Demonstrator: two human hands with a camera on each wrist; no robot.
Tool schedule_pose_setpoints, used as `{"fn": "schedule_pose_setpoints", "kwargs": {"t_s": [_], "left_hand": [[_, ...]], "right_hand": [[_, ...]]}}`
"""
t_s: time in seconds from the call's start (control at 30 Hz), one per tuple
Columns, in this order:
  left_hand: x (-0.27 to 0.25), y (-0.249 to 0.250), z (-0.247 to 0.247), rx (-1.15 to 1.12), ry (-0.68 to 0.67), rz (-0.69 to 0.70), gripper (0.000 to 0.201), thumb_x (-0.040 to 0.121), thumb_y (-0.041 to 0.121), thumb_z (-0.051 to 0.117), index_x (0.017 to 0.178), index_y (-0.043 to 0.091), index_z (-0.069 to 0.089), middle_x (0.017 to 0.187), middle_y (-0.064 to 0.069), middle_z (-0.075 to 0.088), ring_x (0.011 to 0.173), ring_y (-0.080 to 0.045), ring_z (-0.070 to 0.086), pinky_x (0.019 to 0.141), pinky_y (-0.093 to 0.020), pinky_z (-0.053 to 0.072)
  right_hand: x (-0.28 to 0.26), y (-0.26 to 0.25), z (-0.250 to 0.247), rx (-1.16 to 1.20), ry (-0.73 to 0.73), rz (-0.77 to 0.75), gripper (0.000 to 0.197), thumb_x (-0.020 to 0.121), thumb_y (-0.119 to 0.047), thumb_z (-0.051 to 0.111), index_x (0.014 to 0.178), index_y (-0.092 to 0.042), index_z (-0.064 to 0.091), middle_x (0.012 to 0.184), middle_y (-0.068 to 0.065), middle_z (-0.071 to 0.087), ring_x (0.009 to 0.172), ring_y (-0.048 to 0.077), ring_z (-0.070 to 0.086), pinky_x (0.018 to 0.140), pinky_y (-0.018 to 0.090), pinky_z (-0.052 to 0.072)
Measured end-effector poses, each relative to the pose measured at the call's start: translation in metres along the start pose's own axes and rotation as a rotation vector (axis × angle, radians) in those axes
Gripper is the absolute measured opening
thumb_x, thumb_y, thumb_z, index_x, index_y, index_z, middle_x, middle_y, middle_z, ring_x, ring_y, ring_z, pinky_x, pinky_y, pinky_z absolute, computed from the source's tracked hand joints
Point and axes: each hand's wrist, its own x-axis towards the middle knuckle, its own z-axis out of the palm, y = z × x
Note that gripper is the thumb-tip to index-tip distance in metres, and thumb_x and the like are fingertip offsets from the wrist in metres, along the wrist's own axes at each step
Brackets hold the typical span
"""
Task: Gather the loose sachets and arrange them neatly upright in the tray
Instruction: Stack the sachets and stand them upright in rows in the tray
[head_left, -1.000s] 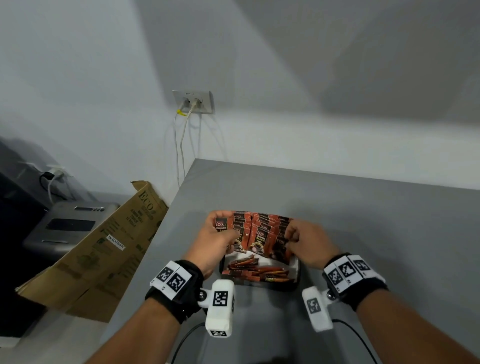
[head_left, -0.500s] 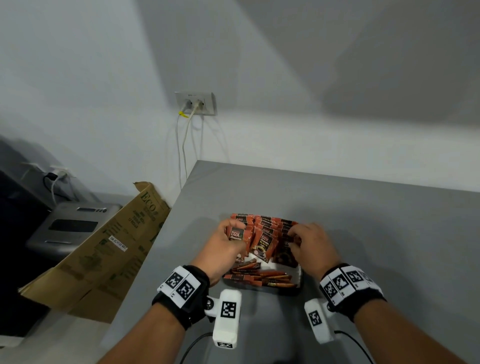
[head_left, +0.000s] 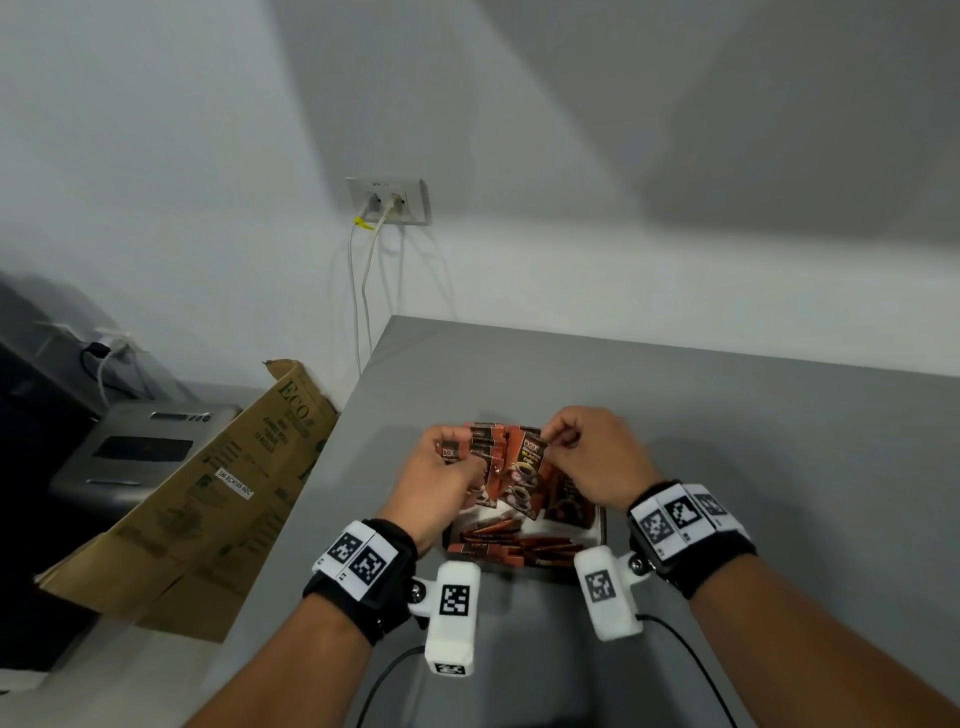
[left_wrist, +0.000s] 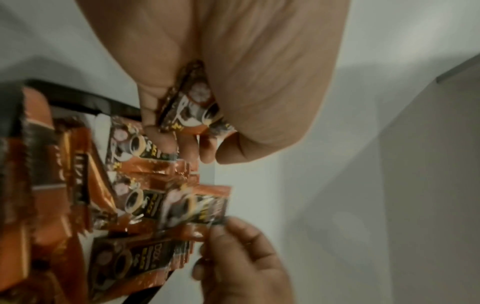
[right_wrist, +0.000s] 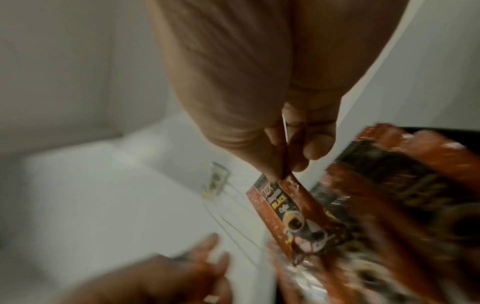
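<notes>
Right hand (head_left: 597, 457) pinches an upright sachet (head_left: 527, 467) by its top; left hand (head_left: 441, 483) grips another sachet (left_wrist: 192, 107), visible only from the left wrist, over the tray (head_left: 600, 525) near the counter's (head_left: 727, 415) left edge.

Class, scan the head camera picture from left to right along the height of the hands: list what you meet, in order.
Grey machine → cardboard box → left hand → upright sachets → right hand → bare grey table.

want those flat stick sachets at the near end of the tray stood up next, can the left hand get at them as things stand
Probably not yet: the left hand already grips a coffee sachet. The stick sachets lie uncovered in the tray beside that wrist, so once the hand is freed the way looks open.
</notes>
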Motion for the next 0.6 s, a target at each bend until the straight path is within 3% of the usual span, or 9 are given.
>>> {"fn": "schedule_pose_setpoints", "kwargs": {"t_s": [0.13, 0.23, 0.27, 0.33, 0.4, 0.5, 0.6], "left_hand": [[0.000, -0.008, -0.014, -0.029, -0.032, -0.068, 0.041, 0.084, -0.014, 0.052, 0.114, 0.014, 0.057, 0.091, -0.011, 0.066, 0.082, -0.029, 0.062, 0.079, -0.051, 0.058], [0.000, -0.011, -0.018, -0.023, -0.025, -0.074, 0.041, 0.082, -0.015, 0.048, 0.111, 0.013, 0.058, 0.081, -0.007, 0.065, 0.074, -0.021, 0.063, 0.072, -0.045, 0.059], [0.001, -0.012, -0.019, -0.019, -0.024, -0.074, 0.042, 0.081, -0.015, 0.048, 0.112, 0.011, 0.058, 0.080, -0.009, 0.065, 0.070, -0.022, 0.063, 0.073, -0.048, 0.059], [0.000, -0.013, -0.019, -0.003, -0.040, -0.058, 0.043, 0.079, -0.015, 0.048, 0.112, 0.011, 0.056, 0.088, -0.015, 0.068, 0.067, -0.029, 0.063, 0.080, -0.056, 0.055], [-0.002, -0.012, -0.018, 0.012, -0.051, -0.040, 0.042, 0.079, -0.016, 0.051, 0.111, 0.011, 0.055, 0.096, -0.020, 0.070, 0.071, -0.034, 0.065, 0.083, -0.057, 0.054], [-0.004, -0.011, -0.016, 0.074, -0.072, 0.007, 0.044, 0.077, -0.013, 0.061, 0.112, 0.013, 0.057, 0.093, -0.019, 0.074, 0.079, -0.036, 0.070, 0.082, -0.054, 0.055], [-0.006, -0.009, -0.009, 0.068, -0.139, 0.055, 0.051, 0.073, -0.016, 0.069, 0.113, 0.012, 0.055, 0.095, -0.014, 0.074, 0.081, -0.028, 0.069, 0.081, -0.048, 0.055]], "right_hand": [[0.002, 0.013, 0.022, -0.182, -0.093, 0.029, 0.020, 0.088, -0.005, 0.063, 0.085, -0.024, 0.068, 0.084, -0.006, 0.069, 0.080, 0.014, 0.065, 0.071, 0.024, 0.052], [0.002, 0.014, 0.030, -0.276, -0.121, 0.004, 0.020, 0.089, -0.004, 0.060, 0.088, -0.022, 0.068, 0.088, -0.004, 0.067, 0.082, 0.015, 0.062, 0.073, 0.023, 0.048], [0.003, 0.014, 0.033, -0.301, -0.131, 0.000, 0.020, 0.090, -0.003, 0.058, 0.091, -0.020, 0.068, 0.092, -0.002, 0.067, 0.083, 0.016, 0.061, 0.074, 0.024, 0.049], [0.005, 0.014, 0.036, -0.339, -0.135, 0.002, 0.020, 0.091, -0.003, 0.056, 0.095, -0.017, 0.069, 0.098, 0.001, 0.068, 0.087, 0.018, 0.062, 0.077, 0.027, 0.052], [0.004, 0.013, 0.036, -0.355, -0.115, -0.011, 0.018, 0.091, -0.005, 0.058, 0.097, -0.017, 0.071, 0.101, 0.000, 0.069, 0.089, 0.016, 0.061, 0.079, 0.026, 0.051], [0.000, 0.009, 0.025, -0.261, -0.055, -0.015, 0.012, 0.089, -0.012, 0.066, 0.097, -0.019, 0.073, 0.096, -0.004, 0.068, 0.085, 0.011, 0.061, 0.080, 0.025, 0.052], [-0.010, -0.005, 0.011, 0.054, -0.075, -0.009, 0.010, 0.085, -0.024, 0.074, 0.094, -0.027, 0.073, 0.086, -0.012, 0.070, 0.076, 0.002, 0.064, 0.072, 0.020, 0.050]]}}
